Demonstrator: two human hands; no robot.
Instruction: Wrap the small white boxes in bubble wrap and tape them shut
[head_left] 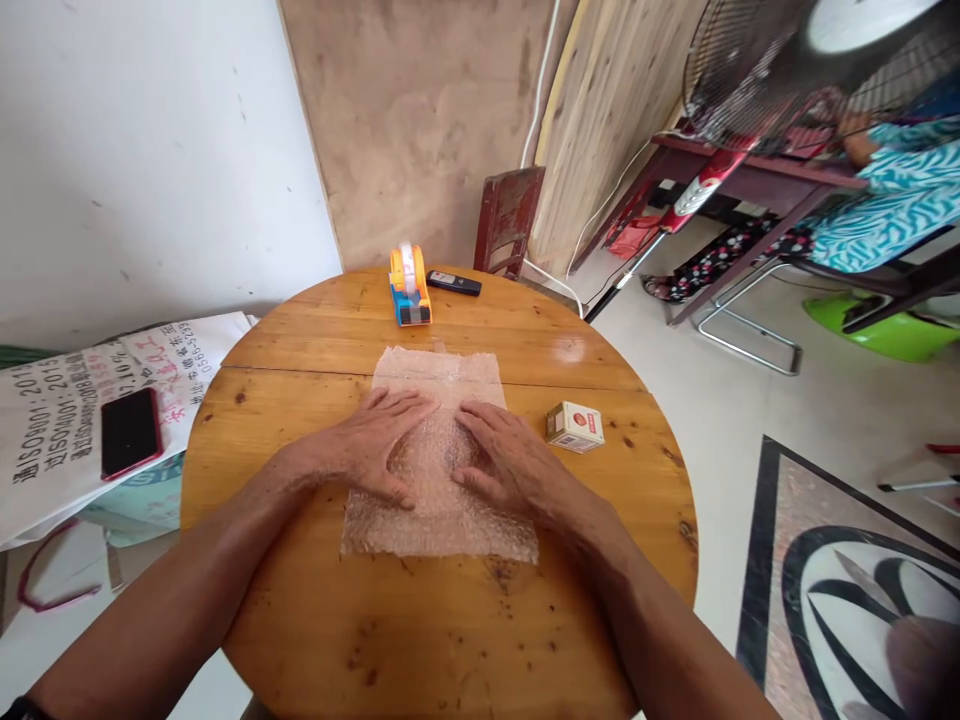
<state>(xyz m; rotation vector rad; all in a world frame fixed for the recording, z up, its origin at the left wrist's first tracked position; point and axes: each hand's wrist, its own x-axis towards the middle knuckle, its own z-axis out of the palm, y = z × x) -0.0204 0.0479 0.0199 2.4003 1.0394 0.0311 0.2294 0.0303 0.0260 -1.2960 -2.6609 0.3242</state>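
Note:
A sheet of bubble wrap [442, 530] lies spread out flat on the round wooden table [360, 640]. My left hand [379, 443] rests on its left part with the fingers stretched out. On the right part lies my right hand [502, 455], palm down, fingers extended and thumb apart. Neither hand grips anything. Right of the sheet stands a small white box [575, 427] with a red mark. Beyond the sheet's far edge is an orange and blue tape dispenser [410, 290] holding a roll of tape, with a black remote-like object [454, 284] beside it.
On white printed sacks [45, 430] at the left lies a phone [131, 432]. A wooden chair [510, 215] stands behind the table. At the far right are a standing fan [705, 190], a dark red desk [780, 170] and a seated person [892, 200].

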